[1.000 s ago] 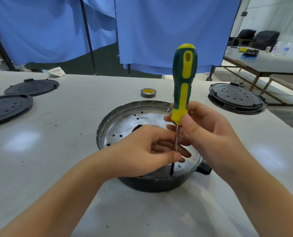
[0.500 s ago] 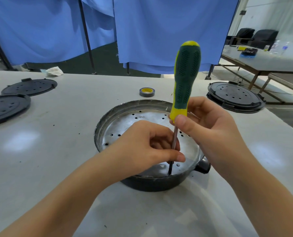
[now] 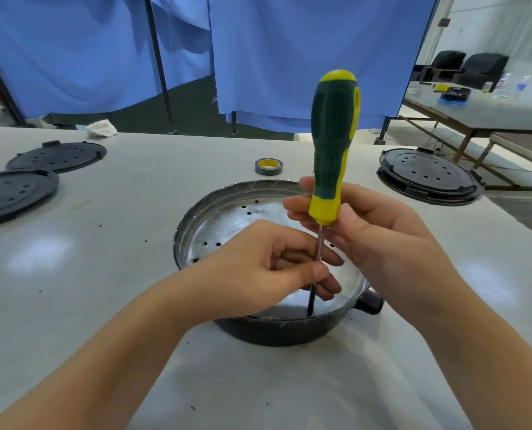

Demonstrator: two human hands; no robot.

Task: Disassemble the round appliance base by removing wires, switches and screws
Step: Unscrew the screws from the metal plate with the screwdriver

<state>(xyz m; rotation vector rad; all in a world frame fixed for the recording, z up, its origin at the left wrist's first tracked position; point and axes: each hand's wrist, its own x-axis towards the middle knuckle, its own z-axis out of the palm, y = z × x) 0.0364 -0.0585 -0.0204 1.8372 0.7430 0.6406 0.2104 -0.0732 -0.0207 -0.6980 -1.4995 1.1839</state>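
Note:
The round appliance base (image 3: 227,218) sits mid-table, a shiny perforated metal pan in a black shell with a black stub at its right. A green and yellow screwdriver (image 3: 332,135) stands upright over it, its tip down at the pan's near rim. My right hand (image 3: 373,231) grips the yellow lower end of the handle. My left hand (image 3: 267,268) pinches the metal shaft between thumb and fingers, low over the pan. The screw under the tip is hidden.
Two black round perforated covers (image 3: 57,156) (image 3: 10,193) lie at the far left. Another black round cover (image 3: 429,178) sits at the right table edge. A roll of tape (image 3: 268,166) lies behind the base. Blue curtains hang behind the white table (image 3: 103,274).
The screwdriver handle has turned about its axis between my right fingers, its yellow stripe swinging from front to side. My left hand stays on the shaft.

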